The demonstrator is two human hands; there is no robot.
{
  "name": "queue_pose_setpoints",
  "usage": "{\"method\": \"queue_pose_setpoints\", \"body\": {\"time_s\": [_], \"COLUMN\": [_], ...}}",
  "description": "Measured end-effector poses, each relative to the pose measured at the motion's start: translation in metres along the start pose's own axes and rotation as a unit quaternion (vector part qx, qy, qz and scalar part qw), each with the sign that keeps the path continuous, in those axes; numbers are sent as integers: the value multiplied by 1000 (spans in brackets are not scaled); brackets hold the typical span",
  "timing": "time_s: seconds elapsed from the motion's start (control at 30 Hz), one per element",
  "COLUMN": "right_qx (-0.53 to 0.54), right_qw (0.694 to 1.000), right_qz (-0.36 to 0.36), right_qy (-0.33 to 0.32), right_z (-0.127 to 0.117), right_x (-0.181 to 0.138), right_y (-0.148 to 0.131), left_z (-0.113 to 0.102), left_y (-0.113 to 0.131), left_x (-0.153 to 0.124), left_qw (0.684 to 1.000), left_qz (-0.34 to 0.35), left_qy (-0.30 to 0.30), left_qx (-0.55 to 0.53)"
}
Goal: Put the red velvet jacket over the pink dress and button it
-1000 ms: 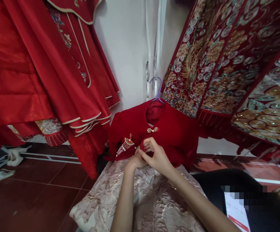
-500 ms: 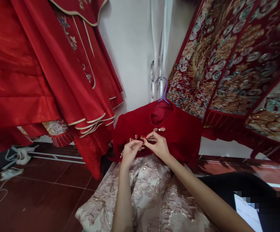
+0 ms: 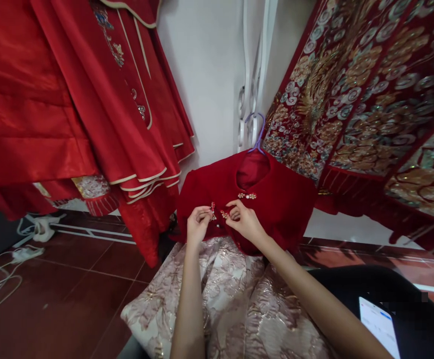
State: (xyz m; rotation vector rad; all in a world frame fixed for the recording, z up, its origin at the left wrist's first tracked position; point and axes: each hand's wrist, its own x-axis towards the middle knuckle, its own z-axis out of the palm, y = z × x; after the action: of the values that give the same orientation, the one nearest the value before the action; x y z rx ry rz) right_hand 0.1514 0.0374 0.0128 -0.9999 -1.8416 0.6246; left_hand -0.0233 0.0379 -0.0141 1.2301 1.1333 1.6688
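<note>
A dark red velvet jacket hangs on a purple hanger, its front spread over my lap. My left hand pinches one front edge at a jewelled frog fastener. Opposite it, my right hand pinches the other edge beside a second beaded fastener piece. A small gap separates the two pieces. Nearer the collar, a gold fastener with a pearl spans the front and looks joined. Part of each held edge is hidden by my fingers.
Pale floral brocade fabric covers my lap. Red garments hang at left and an embroidered red one at right. A lit phone lies on a black surface. White cables run over the tiled floor.
My hands were close together at the front edges and are now a little apart, each with its edge. The jacket's lower front has parted. The view has shifted slightly.
</note>
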Motion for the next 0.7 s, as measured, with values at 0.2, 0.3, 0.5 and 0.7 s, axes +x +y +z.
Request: {"method": "queue_pose_setpoints", "body": {"time_s": [0.2, 0.3, 0.5, 0.7], "right_qx": [-45, -66, -53, -34], "right_qw": [998, 997, 997, 996], "right_qz": [-50, -51, -47, -49], "right_qy": [-13, -1, 21, 65], "right_z": [8, 14, 25, 33], "right_x": [-1, -2, -6, -8], "right_y": [-4, -3, 2, 3], "left_z": [0, 0, 2, 3], "left_y": [6, 6, 5, 12], "left_x": [-3, -3, -4, -5], "left_qw": [999, 999, 999, 998], "left_qz": [21, 15, 9, 2], "left_qy": [-42, -40, -35, -52], "left_qx": [23, 19, 27, 17]}}
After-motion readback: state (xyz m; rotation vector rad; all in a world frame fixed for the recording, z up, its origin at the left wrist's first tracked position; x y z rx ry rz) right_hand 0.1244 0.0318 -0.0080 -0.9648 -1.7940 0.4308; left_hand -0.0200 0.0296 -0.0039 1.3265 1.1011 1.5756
